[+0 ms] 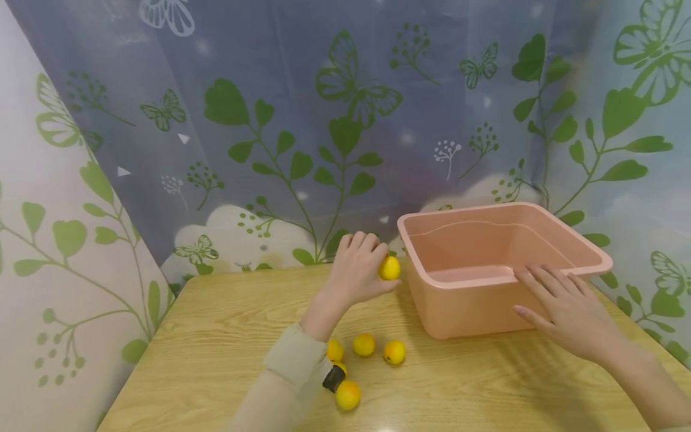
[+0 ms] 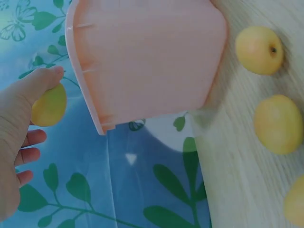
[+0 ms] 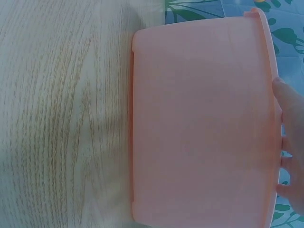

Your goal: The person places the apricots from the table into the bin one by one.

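My left hand (image 1: 358,267) pinches a yellow apricot (image 1: 389,268) between thumb and fingers, above the table and just left of the pink plastic basin (image 1: 475,306). In the left wrist view the same apricot (image 2: 50,107) shows under the thumb, level with the basin's rim (image 2: 85,76) and apart from it. My right hand (image 1: 569,309) holds the basin's near rim, fingers over the top and thumb against the outer wall. Its fingertips are partly hidden behind the rim in the right wrist view.
Several more apricots (image 1: 364,345) lie on the wooden table (image 1: 216,348), below and right of the left forearm, which partly covers some. A black wrist device (image 1: 333,379) sits by the left sleeve. A curtain (image 1: 270,120) with leaf and butterfly prints hangs behind the table.
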A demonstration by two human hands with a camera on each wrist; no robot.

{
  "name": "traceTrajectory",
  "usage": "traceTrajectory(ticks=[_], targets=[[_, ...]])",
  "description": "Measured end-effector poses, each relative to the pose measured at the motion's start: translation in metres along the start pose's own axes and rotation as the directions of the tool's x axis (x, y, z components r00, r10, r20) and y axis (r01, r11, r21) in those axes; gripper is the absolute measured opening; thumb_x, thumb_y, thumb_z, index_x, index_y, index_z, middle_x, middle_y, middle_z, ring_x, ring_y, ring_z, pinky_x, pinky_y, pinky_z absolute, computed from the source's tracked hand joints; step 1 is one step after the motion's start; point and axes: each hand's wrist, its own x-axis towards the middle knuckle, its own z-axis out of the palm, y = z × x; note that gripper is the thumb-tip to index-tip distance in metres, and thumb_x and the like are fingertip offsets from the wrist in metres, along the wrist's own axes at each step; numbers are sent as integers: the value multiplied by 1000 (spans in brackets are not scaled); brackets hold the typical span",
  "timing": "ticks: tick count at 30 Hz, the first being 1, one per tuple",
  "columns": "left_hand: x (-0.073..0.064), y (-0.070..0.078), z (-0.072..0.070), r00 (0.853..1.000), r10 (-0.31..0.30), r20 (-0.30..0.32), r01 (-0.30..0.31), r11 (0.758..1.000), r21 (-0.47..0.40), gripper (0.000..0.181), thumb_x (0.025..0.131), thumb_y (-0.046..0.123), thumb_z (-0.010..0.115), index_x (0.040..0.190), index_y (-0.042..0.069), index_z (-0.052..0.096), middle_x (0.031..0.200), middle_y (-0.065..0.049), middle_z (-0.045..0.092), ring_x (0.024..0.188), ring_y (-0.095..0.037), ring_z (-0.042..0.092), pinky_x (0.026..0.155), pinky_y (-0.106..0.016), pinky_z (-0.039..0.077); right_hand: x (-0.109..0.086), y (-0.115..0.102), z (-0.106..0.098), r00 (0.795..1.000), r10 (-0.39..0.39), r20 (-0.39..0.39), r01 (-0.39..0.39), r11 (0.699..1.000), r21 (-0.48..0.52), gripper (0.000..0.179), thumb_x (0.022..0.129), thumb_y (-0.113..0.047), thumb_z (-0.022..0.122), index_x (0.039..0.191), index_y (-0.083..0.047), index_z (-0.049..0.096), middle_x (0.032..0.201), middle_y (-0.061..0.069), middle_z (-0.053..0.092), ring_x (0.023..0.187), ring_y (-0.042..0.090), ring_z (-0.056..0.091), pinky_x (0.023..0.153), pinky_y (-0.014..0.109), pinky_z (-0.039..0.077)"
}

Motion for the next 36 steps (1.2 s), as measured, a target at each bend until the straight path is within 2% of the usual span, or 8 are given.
traceTrajectory(ticks=[6, 16, 26, 29, 36], targets=[[16, 4, 1, 999, -40, 0, 40, 999, -5, 44, 69, 57, 69, 84, 17, 57, 88, 0, 51, 83, -19, 45, 77, -35, 35, -1, 0, 0, 1000, 8, 8, -8, 1000, 0, 71, 93, -41, 51, 149, -14, 16, 141, 24, 34, 136, 38, 17, 109, 47, -3], [44, 19, -1, 990, -78, 116, 76, 997, 28, 50, 74, 63, 62, 99, 20, 56, 92, 1, 46, 86, -18, 42, 76, -34, 33, -2, 0, 1, 1000, 3, 4, -3, 1000, -10, 71, 92, -41, 52, 149, -13, 18, 141, 24, 34, 137, 36, 15, 109, 49, -2], [69, 36, 4, 976, -75, 206, 50, 991, 126, 51, 75, 64, 58, 102, 22, 54, 97, 2, 43, 90, -18, 38, 80, -33, 30, 0, 1, 0, 1000, 0, -4, 0, 1000, -6, 70, 92, -41, 53, 148, -11, 23, 139, 25, 36, 135, 38, 19, 108, 53, 5], [75, 43, 7, 975, -66, 214, 35, 988, 148, 52, 76, 66, 57, 104, 22, 55, 98, 1, 44, 90, -18, 38, 79, -33, 30, 0, 1, 0, 1000, -5, -15, 4, 1000, -8, 70, 91, -41, 53, 147, -11, 24, 138, 24, 37, 135, 38, 20, 108, 53, 5], [85, 56, 15, 968, -72, 239, 38, 989, 145, 55, 75, 68, 56, 106, 23, 54, 100, 2, 45, 92, -17, 39, 78, -32, 30, -1, 0, 2, 1000, -1, -11, 1, 1000, -7, 71, 91, -40, 54, 148, -12, 21, 139, 24, 36, 136, 37, 17, 109, 50, 1]])
